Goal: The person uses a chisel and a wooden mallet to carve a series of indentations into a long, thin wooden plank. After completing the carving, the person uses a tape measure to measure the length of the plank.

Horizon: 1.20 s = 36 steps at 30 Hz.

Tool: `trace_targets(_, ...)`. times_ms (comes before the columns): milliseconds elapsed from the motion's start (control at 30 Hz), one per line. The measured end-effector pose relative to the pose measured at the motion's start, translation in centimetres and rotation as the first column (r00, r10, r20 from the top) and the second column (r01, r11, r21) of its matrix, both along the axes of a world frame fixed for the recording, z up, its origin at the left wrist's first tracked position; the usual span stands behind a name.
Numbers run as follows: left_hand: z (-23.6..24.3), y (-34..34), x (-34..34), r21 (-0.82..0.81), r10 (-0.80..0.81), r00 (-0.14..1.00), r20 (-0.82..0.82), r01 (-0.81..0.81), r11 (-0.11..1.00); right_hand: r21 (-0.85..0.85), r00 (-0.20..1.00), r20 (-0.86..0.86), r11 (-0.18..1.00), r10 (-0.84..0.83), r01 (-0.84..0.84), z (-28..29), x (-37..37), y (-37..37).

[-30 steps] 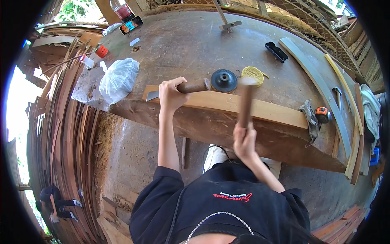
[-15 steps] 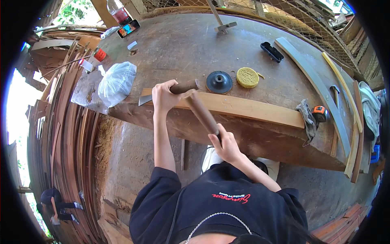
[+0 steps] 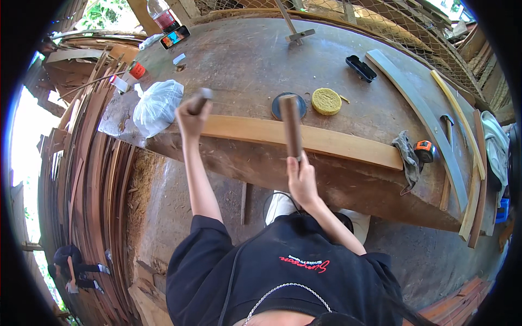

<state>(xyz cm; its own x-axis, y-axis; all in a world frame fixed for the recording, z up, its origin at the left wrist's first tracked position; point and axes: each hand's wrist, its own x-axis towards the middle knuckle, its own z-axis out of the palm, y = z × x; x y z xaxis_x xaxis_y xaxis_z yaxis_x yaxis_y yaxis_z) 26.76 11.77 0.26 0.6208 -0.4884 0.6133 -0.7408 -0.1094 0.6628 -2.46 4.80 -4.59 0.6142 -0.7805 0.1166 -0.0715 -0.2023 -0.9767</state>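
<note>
Left hand (image 3: 191, 116): fingers wrapped round a blurred handle (image 3: 202, 98), near the left end of the board (image 3: 348, 146). Right hand (image 3: 302, 182): fingers wrapped round a brown stick (image 3: 291, 127). Board: lying along the near edge of the bench (image 3: 234, 65).

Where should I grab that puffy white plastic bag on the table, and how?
Probably by the bag's narrow gathered neck, pinched from the far left side. The bag bulges out wide and round, while the neck sticks out thin enough for fingers to close around. Coming from the right looks worse: the left hand is close by there, gripping a blurred tool handle.
</note>
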Motion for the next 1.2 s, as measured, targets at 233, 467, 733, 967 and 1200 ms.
trace_targets(233,4.7,-2.5,-11.2,-0.125,-0.239,0.963,0.125,0.254,0.959,0.162,0.954,0.155,0.959,-0.256,0.232,-0.4,-5.7,-3.4)
trace_targets(467,2.1,-9.0,-23.4,0.017,-0.758,0.652,0.010,0.758,0.652,0.080,0.812,0.242,0.845,-0.531,0.529,2.9,-11.2,-5.6)
trace_targets(733,2.5,-9.8,-24.8,0.041,-0.662,0.736,-0.137,0.672,0.739,0.191,0.598,0.499,0.752,-0.628,0.631,6.9,-17.7,-8.0)
trace_targets(967,2.5,-9.7,-24.3,0.046,-0.621,0.776,-0.109,0.628,0.777,0.141,0.495,0.556,0.662,-0.668,0.736,9.8,-17.9,-6.9)
trace_targets(1200,2.0,-9.8,-23.9,0.037,-0.614,0.788,-0.038,0.615,0.787,0.045,0.482,0.685,0.693,-0.546,0.720,9.4,-16.4,-4.9)
